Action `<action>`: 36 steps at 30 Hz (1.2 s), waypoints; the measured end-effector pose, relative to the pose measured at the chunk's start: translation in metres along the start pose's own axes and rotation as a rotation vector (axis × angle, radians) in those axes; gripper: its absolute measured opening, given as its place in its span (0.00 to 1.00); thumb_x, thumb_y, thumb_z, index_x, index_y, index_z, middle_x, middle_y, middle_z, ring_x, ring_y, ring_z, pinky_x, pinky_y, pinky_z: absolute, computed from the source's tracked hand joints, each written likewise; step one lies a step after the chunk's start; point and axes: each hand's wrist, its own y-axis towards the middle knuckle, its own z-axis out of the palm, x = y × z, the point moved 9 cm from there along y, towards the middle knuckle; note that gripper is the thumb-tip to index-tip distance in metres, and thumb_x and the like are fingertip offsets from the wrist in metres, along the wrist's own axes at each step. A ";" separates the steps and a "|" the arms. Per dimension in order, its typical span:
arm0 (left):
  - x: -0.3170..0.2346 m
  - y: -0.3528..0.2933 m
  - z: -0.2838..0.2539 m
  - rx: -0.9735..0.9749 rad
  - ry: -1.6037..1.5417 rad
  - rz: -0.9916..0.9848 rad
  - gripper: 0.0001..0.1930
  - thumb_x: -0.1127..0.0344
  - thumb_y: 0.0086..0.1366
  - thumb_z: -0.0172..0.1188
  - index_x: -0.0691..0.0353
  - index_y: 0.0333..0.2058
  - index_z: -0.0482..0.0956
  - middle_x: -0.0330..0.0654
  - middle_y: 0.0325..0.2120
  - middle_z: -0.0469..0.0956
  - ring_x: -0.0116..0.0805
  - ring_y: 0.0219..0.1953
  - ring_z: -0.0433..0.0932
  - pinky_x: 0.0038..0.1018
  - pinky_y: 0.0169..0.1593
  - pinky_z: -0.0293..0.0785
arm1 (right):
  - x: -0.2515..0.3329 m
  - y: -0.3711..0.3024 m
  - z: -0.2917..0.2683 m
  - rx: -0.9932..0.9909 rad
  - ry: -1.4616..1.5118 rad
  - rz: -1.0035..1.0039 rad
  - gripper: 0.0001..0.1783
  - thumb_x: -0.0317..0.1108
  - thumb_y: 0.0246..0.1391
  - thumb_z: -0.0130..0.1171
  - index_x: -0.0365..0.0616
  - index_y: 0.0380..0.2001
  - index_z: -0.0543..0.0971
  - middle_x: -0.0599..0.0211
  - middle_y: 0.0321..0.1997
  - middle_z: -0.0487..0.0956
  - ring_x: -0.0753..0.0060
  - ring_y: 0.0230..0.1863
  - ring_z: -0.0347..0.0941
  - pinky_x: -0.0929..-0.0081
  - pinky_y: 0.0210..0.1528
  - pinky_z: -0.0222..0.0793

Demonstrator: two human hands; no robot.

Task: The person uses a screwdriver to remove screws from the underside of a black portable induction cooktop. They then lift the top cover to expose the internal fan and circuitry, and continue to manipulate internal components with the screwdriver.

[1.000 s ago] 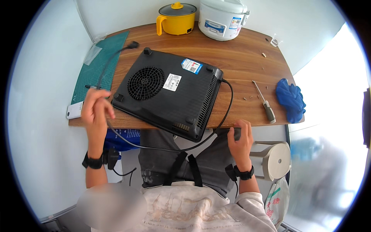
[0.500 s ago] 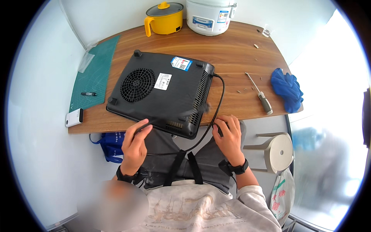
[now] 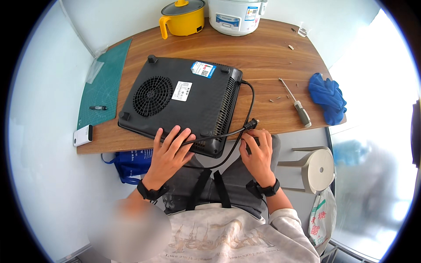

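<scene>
Black appliance (image 3: 197,109) lies underside-up, bottom cover (image 3: 193,120) on; screwdriver (image 3: 301,114) lies apart. Left hand (image 3: 171,153) rests on it, fingers spread; right hand (image 3: 259,155) curled, cannot tell whether gripping.

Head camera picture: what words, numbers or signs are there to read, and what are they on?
I won't copy writing out, but I can see some:
White label on the black appliance: too small to read.
Blue-and-white sticker on it: square code, unreadable tiny print.
White cooker: blue panel and front sticker, too small.
White bag: big red characters.
Shirt: faded brown lettering.
Blue bag: pale print, too small.
</scene>
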 end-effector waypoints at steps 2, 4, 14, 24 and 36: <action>0.001 0.005 0.005 0.023 0.073 -0.037 0.35 0.57 0.48 0.75 0.57 0.56 0.75 0.43 0.63 0.66 0.45 0.68 0.63 0.58 0.70 0.52 | 0.000 0.001 0.000 -0.001 0.009 0.000 0.16 0.20 0.41 0.65 0.41 0.37 0.80 0.62 0.42 0.76 0.53 0.46 0.72 0.52 0.57 0.70; 0.003 0.010 0.003 -0.042 -0.020 -0.112 0.38 0.61 0.46 0.76 0.56 0.58 0.73 0.43 0.63 0.66 0.46 0.67 0.65 0.59 0.69 0.52 | -0.001 0.001 0.001 0.001 0.016 0.001 0.15 0.20 0.42 0.64 0.42 0.37 0.80 0.62 0.42 0.75 0.53 0.45 0.72 0.52 0.57 0.70; 0.007 0.023 -0.026 -0.126 -0.027 0.052 0.22 0.55 0.49 0.73 0.58 0.42 0.85 0.40 0.54 0.77 0.47 0.60 0.74 0.54 0.63 0.67 | 0.003 0.001 -0.002 0.020 0.009 -0.030 0.16 0.20 0.44 0.64 0.42 0.39 0.79 0.61 0.43 0.75 0.51 0.47 0.72 0.52 0.58 0.70; 0.013 0.067 -0.104 -0.264 0.012 0.182 0.24 0.42 0.59 0.64 0.58 0.39 0.85 0.42 0.47 0.82 0.46 0.53 0.81 0.46 0.59 0.72 | -0.028 0.020 -0.024 -0.053 0.166 0.138 0.28 0.16 0.46 0.62 0.38 0.53 0.71 0.54 0.44 0.78 0.58 0.37 0.79 0.67 0.37 0.75; 0.056 0.092 -0.176 -0.369 -0.127 0.079 0.24 0.44 0.52 0.69 0.58 0.39 0.85 0.44 0.45 0.83 0.45 0.47 0.83 0.40 0.54 0.77 | -0.093 0.086 0.053 0.396 0.882 0.439 0.34 0.20 0.50 0.66 0.41 0.61 0.67 0.60 0.45 0.83 0.63 0.46 0.81 0.69 0.50 0.75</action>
